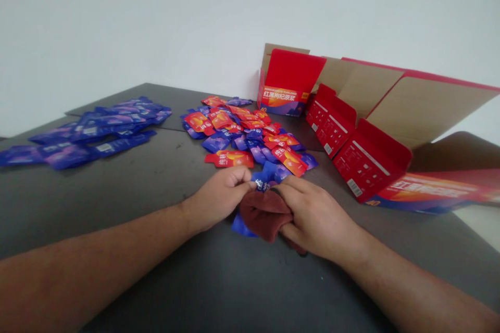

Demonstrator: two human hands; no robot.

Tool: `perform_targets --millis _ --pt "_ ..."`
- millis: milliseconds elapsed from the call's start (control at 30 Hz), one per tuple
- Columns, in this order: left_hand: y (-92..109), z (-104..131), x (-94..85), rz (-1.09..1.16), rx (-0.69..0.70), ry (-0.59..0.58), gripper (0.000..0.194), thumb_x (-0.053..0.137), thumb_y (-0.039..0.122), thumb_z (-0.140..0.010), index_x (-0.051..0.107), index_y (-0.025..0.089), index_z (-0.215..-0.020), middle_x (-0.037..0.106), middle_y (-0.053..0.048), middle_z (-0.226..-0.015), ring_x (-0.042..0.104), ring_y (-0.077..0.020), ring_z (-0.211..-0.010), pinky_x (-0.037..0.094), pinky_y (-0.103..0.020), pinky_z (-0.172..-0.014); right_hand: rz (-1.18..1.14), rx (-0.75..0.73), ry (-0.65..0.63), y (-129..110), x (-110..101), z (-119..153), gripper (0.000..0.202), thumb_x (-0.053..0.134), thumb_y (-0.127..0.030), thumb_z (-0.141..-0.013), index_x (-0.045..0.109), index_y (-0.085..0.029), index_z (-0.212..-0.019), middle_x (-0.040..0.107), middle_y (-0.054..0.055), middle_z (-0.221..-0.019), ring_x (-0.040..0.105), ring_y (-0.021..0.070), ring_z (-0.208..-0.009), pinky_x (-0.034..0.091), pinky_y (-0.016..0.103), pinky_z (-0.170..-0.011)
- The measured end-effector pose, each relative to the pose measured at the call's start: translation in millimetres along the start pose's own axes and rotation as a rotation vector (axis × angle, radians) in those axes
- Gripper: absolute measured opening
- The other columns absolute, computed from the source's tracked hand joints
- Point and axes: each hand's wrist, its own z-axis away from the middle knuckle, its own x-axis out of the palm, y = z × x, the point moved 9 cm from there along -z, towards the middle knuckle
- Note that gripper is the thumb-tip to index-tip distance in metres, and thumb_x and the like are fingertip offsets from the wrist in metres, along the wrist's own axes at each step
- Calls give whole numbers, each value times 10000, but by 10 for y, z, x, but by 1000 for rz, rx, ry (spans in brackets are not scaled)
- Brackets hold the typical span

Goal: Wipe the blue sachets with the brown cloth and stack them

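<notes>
My left hand (224,192) pinches the edge of a blue pouch (262,179) near the middle of the table. My right hand (312,213) is closed on a brown cloth (263,214), which lies against the pouch and covers part of it. Blue material (242,226) shows below the cloth's left side. Just beyond my hands is a mixed pile of red and blue pouches (253,135), with one red pouch (230,159) lying flat at its near edge.
Blue pouches (105,127) lie heaped on the dark table (164,281) at the left. Open red boxes (283,100) stand at the back right, and a larger one (371,166) reaches toward the right edge. A pale wall rises behind.
</notes>
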Motion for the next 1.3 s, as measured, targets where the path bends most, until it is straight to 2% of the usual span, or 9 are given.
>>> perform_targets --millis 100,167,333,500,700,867,1067,1233,1300 --pt "-6 7 5 9 -9 6 253 632 380 -867 520 200 -728 528 25 -656 446 -119 -594 355 -237 -540 48 151 121 185 -117 3 169 619 -193 -795 539 -220 -941 610 55 -946 592 232 -889 485 359 -775" --pt "7 11 2 -9 3 10 263 636 391 -871 531 199 -727 543 20 -664 460 -122 -603 362 -239 -548 45 176 163 234 -154 6 179 623 -192 -785 535 -219 -938 608 52 -928 595 237 -898 486 365 -793" --pt "-34 13 42 62 -31 -33 241 656 364 -855 529 200 -732 542 24 -663 455 -117 -590 354 -235 -542 -34 0 18 15 -5 9 164 605 -178 -800 537 -227 -940 606 33 -931 589 204 -856 470 327 -735" --pt "-24 8 20 30 -9 -7 274 646 388 -873 510 198 -730 548 24 -671 464 -116 -606 357 -237 -557 17 199 130 222 -99 12 152 613 -201 -804 533 -219 -932 605 50 -936 586 229 -881 475 359 -770" --pt "-55 13 31 54 -32 -28 259 652 367 -864 509 195 -735 520 33 -670 444 -109 -606 350 -230 -554 -37 15 8 19 17 8 132 613 -200 -817 530 -224 -918 592 32 -927 568 201 -851 459 326 -737" --pt "-72 8 20 33 -44 -6 253 633 378 -877 523 195 -742 543 26 -670 461 -115 -608 353 -230 -554 -15 190 100 241 -66 0 150 609 -193 -798 519 -219 -914 595 40 -924 567 215 -869 456 348 -771" --pt "-58 8 42 67 -37 -37 257 630 361 -870 492 187 -742 487 41 -665 416 -99 -599 327 -219 -549 -61 18 12 42 29 -4 155 603 -173 -789 508 -222 -902 573 19 -916 551 188 -839 433 315 -733" --pt "-59 11 28 28 -47 -21 221 597 346 -889 514 181 -768 515 28 -687 447 -109 -629 339 -226 -565 -22 193 99 214 -64 7 151 599 -185 -790 512 -215 -910 580 29 -912 552 201 -843 432 332 -747" --pt "-46 15 33 26 -48 -23 218 598 338 -885 513 179 -763 506 30 -683 433 -106 -622 334 -227 -558 -38 149 69 172 -36 4 156 601 -179 -787 515 -215 -912 578 27 -914 552 197 -843 433 326 -746"
